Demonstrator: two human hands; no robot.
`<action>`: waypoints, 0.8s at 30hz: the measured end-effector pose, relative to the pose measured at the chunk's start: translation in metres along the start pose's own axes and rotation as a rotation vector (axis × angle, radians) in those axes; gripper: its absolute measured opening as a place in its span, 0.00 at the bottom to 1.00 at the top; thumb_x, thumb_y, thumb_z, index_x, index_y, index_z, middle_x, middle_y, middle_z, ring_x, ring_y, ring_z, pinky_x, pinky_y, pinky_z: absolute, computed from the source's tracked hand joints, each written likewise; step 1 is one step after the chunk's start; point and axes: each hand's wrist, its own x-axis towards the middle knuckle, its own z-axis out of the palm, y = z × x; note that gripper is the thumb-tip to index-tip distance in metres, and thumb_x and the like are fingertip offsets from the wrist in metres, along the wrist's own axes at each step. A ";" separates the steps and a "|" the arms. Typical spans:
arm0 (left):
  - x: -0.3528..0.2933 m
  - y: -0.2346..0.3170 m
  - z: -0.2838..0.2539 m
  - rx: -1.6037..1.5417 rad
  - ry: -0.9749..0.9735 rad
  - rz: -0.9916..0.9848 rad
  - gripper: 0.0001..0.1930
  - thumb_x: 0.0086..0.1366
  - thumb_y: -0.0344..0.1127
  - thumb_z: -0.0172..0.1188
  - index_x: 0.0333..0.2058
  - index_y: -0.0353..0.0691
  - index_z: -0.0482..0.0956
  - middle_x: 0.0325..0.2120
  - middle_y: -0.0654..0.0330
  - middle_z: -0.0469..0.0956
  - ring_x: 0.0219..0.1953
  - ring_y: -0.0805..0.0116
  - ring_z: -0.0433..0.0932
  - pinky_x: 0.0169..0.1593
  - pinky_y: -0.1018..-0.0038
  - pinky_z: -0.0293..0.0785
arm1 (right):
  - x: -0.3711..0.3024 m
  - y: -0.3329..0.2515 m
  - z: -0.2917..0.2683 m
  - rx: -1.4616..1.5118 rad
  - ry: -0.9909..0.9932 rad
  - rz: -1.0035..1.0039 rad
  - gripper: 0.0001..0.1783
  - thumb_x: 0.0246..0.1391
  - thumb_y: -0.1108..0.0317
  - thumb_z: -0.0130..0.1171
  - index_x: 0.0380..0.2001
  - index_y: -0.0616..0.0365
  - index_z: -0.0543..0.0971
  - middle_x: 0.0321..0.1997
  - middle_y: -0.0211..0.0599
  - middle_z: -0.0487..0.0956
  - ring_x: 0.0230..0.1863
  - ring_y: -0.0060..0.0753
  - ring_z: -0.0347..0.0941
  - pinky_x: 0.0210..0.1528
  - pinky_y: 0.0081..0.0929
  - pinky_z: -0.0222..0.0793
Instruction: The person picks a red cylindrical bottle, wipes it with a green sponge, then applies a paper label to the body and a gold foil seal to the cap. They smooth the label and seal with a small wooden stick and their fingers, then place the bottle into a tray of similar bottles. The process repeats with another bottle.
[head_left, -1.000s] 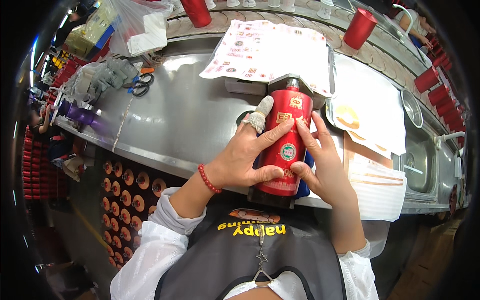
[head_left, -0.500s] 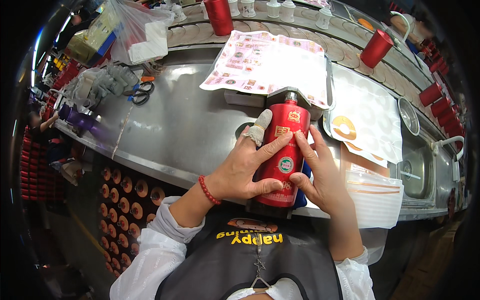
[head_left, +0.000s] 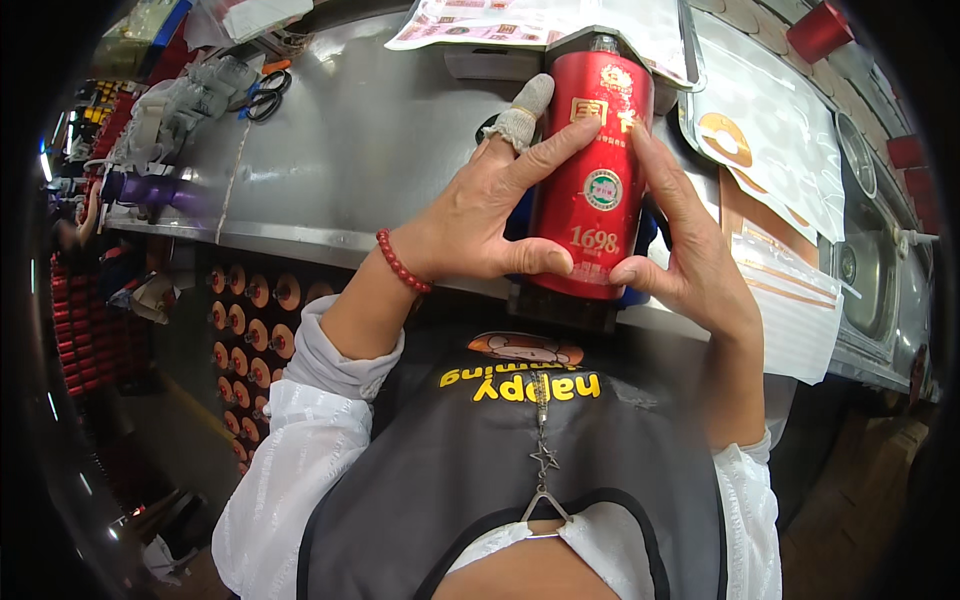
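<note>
A red bottle point(head_left: 605, 225) with gold lettering and a round green-and-white label lies on its back in a dark holder point(head_left: 565, 305), its bare neck pointing away from me. My left hand point(head_left: 470, 215) grips its left side, thumb low on the body and index finger across the gold characters. A pale finger cot point(head_left: 522, 115) covers one finger of that hand, which sticks out beside the bottle. Along the right side, my right hand point(head_left: 700, 245) presses its fingers near the lettering, with the thumb by the base. Behind the neck lies a pink-and-white label sheet point(head_left: 465, 30).
White backing sheets with gold labels point(head_left: 770, 135) lie to the right, before a metal sink point(head_left: 875, 290). Black-handled scissors point(head_left: 267, 97) and clear plastic pieces point(head_left: 190, 110) are at the left. Another red bottle point(head_left: 820, 32) stands at far right. Several bottles point(head_left: 250, 290) fill a rack below.
The view has tilted down, so the bench and bottle sit higher in the picture. Both hands stay on the bottle; the left index finger now lies farther up across the gold lettering.
</note>
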 end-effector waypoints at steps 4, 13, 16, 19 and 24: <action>-0.001 0.001 0.001 -0.008 -0.017 -0.001 0.53 0.52 0.72 0.66 0.72 0.56 0.58 0.72 0.31 0.40 0.74 0.32 0.42 0.73 0.48 0.45 | -0.001 0.008 0.004 -0.030 0.060 -0.093 0.62 0.40 0.35 0.71 0.74 0.47 0.56 0.73 0.58 0.58 0.71 0.57 0.60 0.68 0.44 0.63; -0.001 -0.003 -0.001 0.020 -0.050 -0.008 0.56 0.52 0.73 0.66 0.73 0.54 0.52 0.72 0.30 0.38 0.73 0.30 0.41 0.73 0.48 0.45 | -0.001 -0.001 -0.007 -0.169 0.117 -0.075 0.58 0.40 0.47 0.73 0.71 0.58 0.59 0.66 0.49 0.71 0.62 0.38 0.69 0.53 0.30 0.72; -0.003 0.002 -0.001 0.033 -0.036 -0.029 0.59 0.54 0.73 0.64 0.74 0.48 0.45 0.72 0.32 0.39 0.74 0.32 0.41 0.73 0.49 0.44 | 0.006 -0.018 -0.023 -0.360 0.284 -0.223 0.31 0.51 0.73 0.70 0.60 0.61 0.74 0.51 0.41 0.81 0.42 0.31 0.80 0.39 0.25 0.76; -0.011 0.000 0.000 -0.108 0.001 -0.104 0.60 0.58 0.71 0.61 0.74 0.39 0.41 0.74 0.44 0.40 0.76 0.48 0.45 0.74 0.57 0.46 | 0.033 -0.056 -0.031 -0.310 0.024 -0.285 0.14 0.50 0.77 0.67 0.41 0.62 0.78 0.33 0.41 0.82 0.33 0.39 0.81 0.36 0.31 0.76; -0.028 -0.046 -0.002 -0.002 0.196 -0.492 0.32 0.71 0.56 0.54 0.65 0.42 0.66 0.55 0.42 0.69 0.55 0.48 0.70 0.61 0.61 0.65 | 0.093 -0.030 -0.042 -0.445 0.063 -0.283 0.11 0.57 0.65 0.64 0.36 0.60 0.75 0.29 0.49 0.80 0.30 0.52 0.79 0.31 0.41 0.73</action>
